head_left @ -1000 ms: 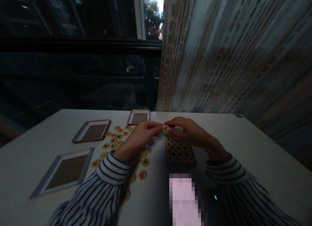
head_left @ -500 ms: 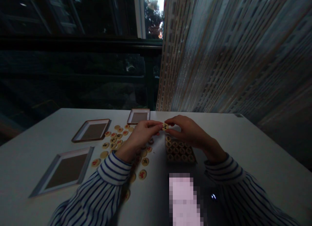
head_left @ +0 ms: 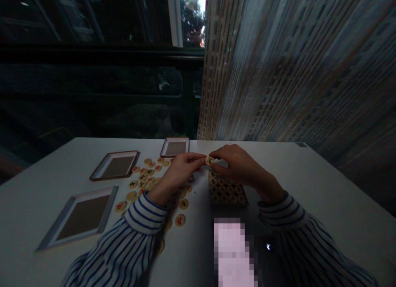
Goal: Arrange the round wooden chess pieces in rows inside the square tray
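Both my hands pinch one round pale game piece point(head_left: 210, 160) with a black mark, held above the table. My left hand point(head_left: 182, 169) grips its left edge and my right hand point(head_left: 235, 163) its right edge. Just below them sits a small box point(head_left: 227, 191) filled with rows of similar discs. Several loose discs point(head_left: 145, 180) with red or black marks lie scattered on the white table point(head_left: 324, 196) under and left of my left arm.
Three shallow trays lie on the left: a large one point(head_left: 83, 216) near me, a brown-rimmed one point(head_left: 115, 164) farther back, a small one point(head_left: 175, 147) at the far edge. A dark window and a patterned curtain stand behind the table.
Both hands with the disc have drifted slightly away from me; otherwise the grip and the scene are unchanged.
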Demonstrator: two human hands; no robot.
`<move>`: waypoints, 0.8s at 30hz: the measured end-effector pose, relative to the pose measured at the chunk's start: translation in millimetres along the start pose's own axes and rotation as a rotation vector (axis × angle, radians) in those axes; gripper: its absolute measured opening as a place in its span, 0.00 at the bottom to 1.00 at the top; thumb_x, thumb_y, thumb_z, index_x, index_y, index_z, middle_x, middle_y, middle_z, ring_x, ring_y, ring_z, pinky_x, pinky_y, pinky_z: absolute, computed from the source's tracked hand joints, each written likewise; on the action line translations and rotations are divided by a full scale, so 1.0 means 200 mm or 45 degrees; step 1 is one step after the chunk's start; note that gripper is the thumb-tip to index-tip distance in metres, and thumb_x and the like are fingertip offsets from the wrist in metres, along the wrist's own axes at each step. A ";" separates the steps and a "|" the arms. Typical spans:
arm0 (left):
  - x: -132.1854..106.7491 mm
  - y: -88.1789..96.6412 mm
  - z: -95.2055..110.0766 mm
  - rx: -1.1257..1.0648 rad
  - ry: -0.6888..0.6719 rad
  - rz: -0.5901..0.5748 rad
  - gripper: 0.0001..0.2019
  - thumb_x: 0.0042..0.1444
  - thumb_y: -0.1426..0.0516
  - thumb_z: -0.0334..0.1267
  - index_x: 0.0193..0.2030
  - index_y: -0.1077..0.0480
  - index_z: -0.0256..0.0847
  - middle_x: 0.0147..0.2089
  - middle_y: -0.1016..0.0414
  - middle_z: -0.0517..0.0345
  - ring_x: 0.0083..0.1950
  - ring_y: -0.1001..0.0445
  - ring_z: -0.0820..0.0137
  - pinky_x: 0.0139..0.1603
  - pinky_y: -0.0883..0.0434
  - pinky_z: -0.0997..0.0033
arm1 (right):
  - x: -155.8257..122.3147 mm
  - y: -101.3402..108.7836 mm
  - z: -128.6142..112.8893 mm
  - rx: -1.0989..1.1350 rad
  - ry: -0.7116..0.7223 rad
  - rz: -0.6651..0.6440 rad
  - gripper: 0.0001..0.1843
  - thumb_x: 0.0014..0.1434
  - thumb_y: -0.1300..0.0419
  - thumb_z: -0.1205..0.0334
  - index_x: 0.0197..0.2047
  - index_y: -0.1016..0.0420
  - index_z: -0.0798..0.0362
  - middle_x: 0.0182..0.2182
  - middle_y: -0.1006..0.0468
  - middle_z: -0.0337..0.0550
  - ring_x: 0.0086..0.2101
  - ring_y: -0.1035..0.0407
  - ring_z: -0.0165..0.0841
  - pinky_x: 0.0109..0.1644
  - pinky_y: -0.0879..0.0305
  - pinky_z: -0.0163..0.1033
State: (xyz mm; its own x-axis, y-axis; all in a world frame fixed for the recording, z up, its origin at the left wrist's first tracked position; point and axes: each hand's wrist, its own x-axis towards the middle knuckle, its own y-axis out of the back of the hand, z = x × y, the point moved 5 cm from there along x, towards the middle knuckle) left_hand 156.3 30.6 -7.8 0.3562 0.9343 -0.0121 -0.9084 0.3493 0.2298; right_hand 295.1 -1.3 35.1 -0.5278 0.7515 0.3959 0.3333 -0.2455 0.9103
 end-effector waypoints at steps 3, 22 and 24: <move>0.00 0.00 -0.01 0.010 0.003 0.022 0.18 0.47 0.42 0.43 0.44 0.28 0.36 0.34 0.25 0.53 0.29 0.32 0.74 0.24 0.39 0.77 | -0.01 0.00 0.03 -0.028 -0.028 -0.046 0.16 0.56 0.46 0.56 0.45 0.27 0.53 0.37 0.23 0.45 0.37 0.31 0.36 0.43 0.42 0.41; 0.00 -0.01 -0.01 0.208 -0.020 -0.032 0.16 0.49 0.45 0.43 0.42 0.29 0.36 0.26 0.30 0.59 0.23 0.37 0.77 0.20 0.42 0.78 | -0.07 -0.15 0.20 -0.226 -0.144 -0.449 0.15 0.55 0.47 0.55 0.41 0.25 0.52 0.36 0.23 0.47 0.38 0.31 0.37 0.38 0.42 0.38; 0.00 -0.01 -0.01 0.224 -0.034 -0.036 0.16 0.49 0.45 0.43 0.42 0.29 0.36 0.27 0.30 0.58 0.24 0.36 0.77 0.21 0.41 0.78 | -0.08 -0.17 0.21 -0.245 -0.162 -0.524 0.15 0.55 0.47 0.55 0.41 0.25 0.52 0.36 0.23 0.47 0.38 0.31 0.36 0.38 0.42 0.37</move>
State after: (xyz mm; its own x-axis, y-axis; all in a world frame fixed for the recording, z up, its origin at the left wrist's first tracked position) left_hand 157.9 30.2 -10.3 0.3891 0.9212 0.0043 -0.8462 0.3555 0.3969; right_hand 325.4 21.5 -7.0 -0.4819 0.8761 -0.0098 -0.0408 -0.0112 0.9991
